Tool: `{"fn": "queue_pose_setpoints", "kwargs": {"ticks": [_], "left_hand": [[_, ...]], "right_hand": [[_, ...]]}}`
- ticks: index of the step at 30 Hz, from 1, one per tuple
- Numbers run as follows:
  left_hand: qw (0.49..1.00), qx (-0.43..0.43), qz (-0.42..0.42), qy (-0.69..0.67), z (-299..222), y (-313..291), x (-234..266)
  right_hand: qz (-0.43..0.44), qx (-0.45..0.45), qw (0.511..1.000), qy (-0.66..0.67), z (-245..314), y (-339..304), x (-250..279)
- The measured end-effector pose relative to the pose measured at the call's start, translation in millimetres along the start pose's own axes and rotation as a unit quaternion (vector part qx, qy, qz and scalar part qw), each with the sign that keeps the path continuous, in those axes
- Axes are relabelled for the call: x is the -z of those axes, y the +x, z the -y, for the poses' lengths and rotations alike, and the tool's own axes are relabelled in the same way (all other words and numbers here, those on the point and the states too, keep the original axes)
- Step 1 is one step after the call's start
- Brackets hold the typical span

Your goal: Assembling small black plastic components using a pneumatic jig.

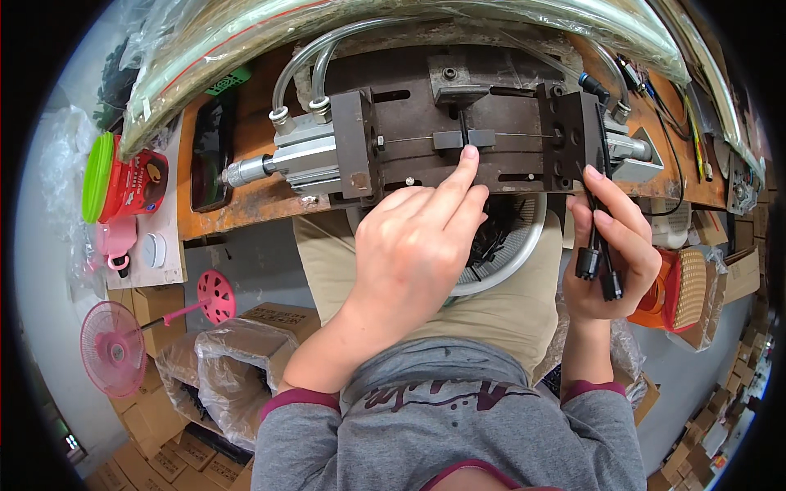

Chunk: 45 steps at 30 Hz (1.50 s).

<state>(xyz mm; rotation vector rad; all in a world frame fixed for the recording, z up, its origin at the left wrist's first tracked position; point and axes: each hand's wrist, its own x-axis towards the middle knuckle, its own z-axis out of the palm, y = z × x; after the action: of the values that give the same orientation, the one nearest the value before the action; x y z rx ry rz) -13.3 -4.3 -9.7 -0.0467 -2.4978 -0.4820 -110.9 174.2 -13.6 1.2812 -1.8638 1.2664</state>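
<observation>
Pressing our left hand (417, 237) fingertip on the thin black strip (464, 131) in the dark metal fixture (458, 123), our right hand (610, 245) grasping black cable ties (596, 245), we risk a pinch if the clamp closes.

bench: worn orange workbench (246, 200), rusty edge | centre: dark metal fixture (458, 139) with pneumatic cylinder (282, 159) on left end, clear hoses (303, 65) arcing far | left: black phone (214, 147) flat beside fixture | far right: loose cables (655, 90) | far edge: clear plastic sheet (393, 24) draped over
</observation>
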Motion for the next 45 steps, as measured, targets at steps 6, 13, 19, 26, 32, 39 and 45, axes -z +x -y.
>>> {"fn": "queue_pose_setpoints", "kwargs": {"ticks": [6, 13, 19, 26, 32, 39, 45], "left_hand": [[1.000, 0.011, 0.014, -0.005, 4.1, 3.2, 1.4], [0.930, 0.048, 0.017, -0.363, -20.2, -0.5, 23.5], [0.948, 0.074, -0.032, -0.309, -19.7, -5.8, 29.2], [1.000, -0.003, 0.000, -0.022, -0.8, -8.0, 3.1], [1.000, -0.004, 0.007, 0.013, 0.9, 3.1, 2.2], [0.999, 0.015, 0.038, -0.020, -0.6, 7.8, 11.6], [0.922, 0.039, 0.018, -0.384, -20.6, -4.5, 27.0]], "right_hand": [[-0.008, 0.007, 0.992, -0.128, 13.2, 0.9, 4.4], [0.090, 0.077, 0.989, -0.092, 15.2, -0.8, 2.0], [0.077, 0.083, 0.989, -0.096, 19.1, 8.9, -5.1], [0.022, 0.001, 0.992, -0.124, 16.4, 6.4, -2.5], [0.010, -0.019, 0.996, -0.091, 17.5, 2.8, -2.7], [0.040, 0.024, 0.989, -0.138, 17.7, 2.6, 6.1], [0.113, 0.070, 0.982, -0.135, 27.4, 6.5, -5.6]]}}
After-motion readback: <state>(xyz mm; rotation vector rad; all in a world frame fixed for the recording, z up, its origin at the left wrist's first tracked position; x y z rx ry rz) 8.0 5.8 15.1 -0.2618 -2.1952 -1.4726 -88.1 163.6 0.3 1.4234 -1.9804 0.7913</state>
